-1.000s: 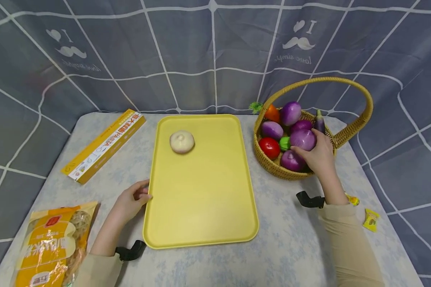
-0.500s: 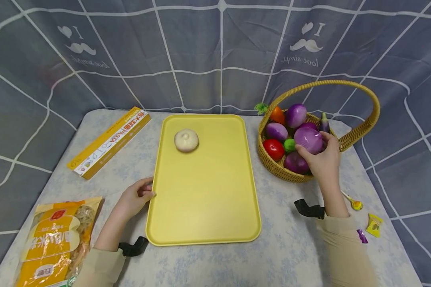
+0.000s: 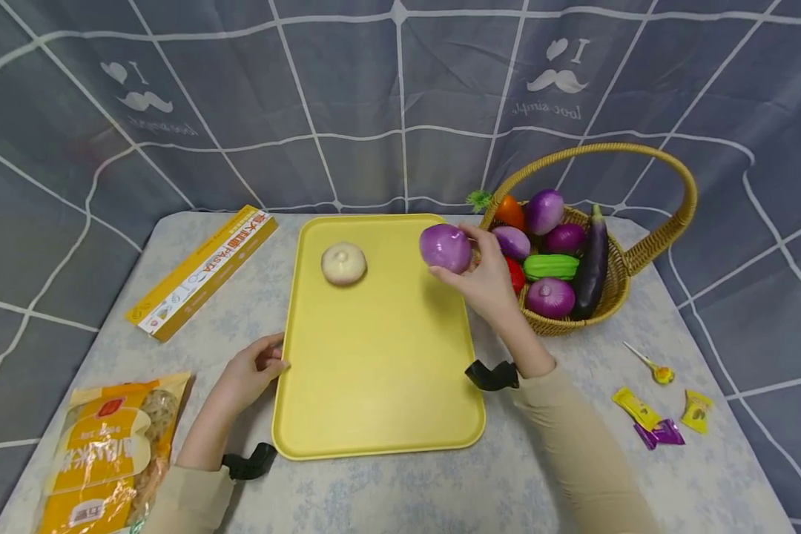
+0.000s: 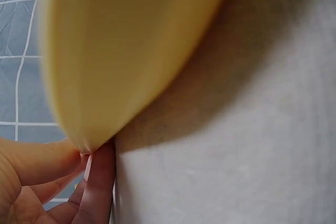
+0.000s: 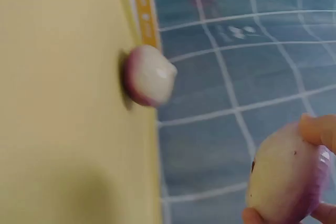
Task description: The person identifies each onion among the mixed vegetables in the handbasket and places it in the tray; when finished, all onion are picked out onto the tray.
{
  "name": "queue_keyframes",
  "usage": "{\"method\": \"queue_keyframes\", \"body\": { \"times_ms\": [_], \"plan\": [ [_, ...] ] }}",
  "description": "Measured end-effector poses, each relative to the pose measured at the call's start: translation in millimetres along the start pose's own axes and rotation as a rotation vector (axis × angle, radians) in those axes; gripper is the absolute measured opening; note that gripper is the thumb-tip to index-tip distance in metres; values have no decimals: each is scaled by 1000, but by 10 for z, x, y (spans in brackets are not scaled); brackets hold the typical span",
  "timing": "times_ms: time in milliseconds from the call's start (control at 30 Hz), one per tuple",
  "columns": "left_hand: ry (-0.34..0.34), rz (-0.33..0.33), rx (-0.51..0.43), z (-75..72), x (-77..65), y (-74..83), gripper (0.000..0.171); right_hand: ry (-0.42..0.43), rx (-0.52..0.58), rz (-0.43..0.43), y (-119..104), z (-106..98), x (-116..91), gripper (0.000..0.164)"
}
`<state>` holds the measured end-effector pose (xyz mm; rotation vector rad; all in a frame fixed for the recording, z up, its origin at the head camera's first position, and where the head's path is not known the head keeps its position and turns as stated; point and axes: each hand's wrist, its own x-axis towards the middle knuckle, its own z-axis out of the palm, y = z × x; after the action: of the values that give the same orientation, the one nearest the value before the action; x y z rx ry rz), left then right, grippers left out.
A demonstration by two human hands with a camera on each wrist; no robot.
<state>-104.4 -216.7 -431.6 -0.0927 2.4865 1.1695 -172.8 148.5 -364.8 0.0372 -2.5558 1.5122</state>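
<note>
In the head view my right hand (image 3: 483, 278) holds a purple onion (image 3: 444, 248) above the upper right part of the yellow tray (image 3: 374, 386). Seen from the right wrist, that onion (image 5: 286, 174) shows a pale side, gripped by the thumb and fingers. A pale onion (image 3: 343, 264) lies on the tray near its far left corner; the right wrist view shows purple on this onion (image 5: 148, 75) too. My left hand (image 3: 250, 374) pinches the tray's left rim, and in the left wrist view thumb and fingers meet at the tray edge (image 4: 121, 51).
Right of the tray stands a wicker basket (image 3: 630, 259) with an eggplant (image 3: 592, 263), a green vegetable (image 3: 550, 266), a purple onion (image 3: 550, 298) and several others. Wrapped candies (image 3: 637, 408) and a lollipop (image 3: 661, 374) lie nearer. Left are a pasta box (image 3: 203, 274) and a noodle bag (image 3: 110, 452).
My right hand has lifted the purple onion out of the basket and carried it left over the tray. The eggplant and green vegetable now show more fully. My left hand stays at the rim.
</note>
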Motion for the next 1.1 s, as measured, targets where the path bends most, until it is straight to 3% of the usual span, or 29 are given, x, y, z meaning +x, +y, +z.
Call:
{"method": "queue_keyframes", "body": {
  "times_ms": [267,467,633,900,1000,1100],
  "plan": [
    [2,-6,5,3,-14,-20,56,-121,-107,-26,82,607,403,78],
    [4,-9,13,-2,-14,-14,57,-219,-189,48,211,864,555,81],
    [-4,-12,6,9,10,2,57,-251,-242,99,280,925,585,83],
    [-6,-18,14,7,22,1,57,-271,-257,111,295,955,583,95],
    [-5,-16,19,10,19,1,57,-268,-246,104,247,893,538,97],
    [-1,-14,21,11,23,9,57,-248,-228,63,138,730,455,84]
  ]
}}
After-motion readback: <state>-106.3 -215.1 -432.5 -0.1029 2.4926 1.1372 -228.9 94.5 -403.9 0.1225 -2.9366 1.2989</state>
